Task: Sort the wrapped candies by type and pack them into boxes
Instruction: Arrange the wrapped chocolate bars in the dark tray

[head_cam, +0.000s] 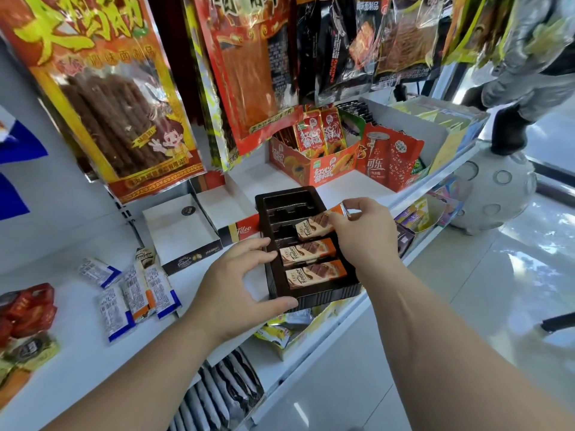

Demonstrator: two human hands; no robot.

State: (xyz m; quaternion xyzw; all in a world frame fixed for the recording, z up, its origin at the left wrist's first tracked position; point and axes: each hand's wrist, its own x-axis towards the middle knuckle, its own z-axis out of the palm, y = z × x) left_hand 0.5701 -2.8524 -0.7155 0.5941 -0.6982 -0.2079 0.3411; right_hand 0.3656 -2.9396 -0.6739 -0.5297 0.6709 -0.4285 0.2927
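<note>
Midway along a white shop shelf, a person packs wrapped candies into a dark brown plastic tray with moulded slots. At right, the right hand pinches the orange end of an orange-and-cream candy bar between thumb and fingers, holding it tilted over a slot near the middle of the tray, its cream end low against the tray and its orange end raised. Two matching candy bars already lie flat in the nearest slots, one just below the held bar and another closest to the tray's front edge; the slots at the far end of the tray hold nothing. The left hand is spread against the tray's left side, fingertips touching its rim and thumb laid along its front corner, gripping nothing else. Left of the tray, well apart from it, a loose cluster of wrapped candies lies on the shelf, most turned printed-back up, with blue or orange ends showing. Just behind them sits an open white box with a dark front panel, and beside it a red and black carton flap rests against the tray's left edge. Red wrapped sweets lie at the far left of the shelf. Large hanging snack packets fill the top of the view, and orange display cartons stand further back on the shelf.
</note>
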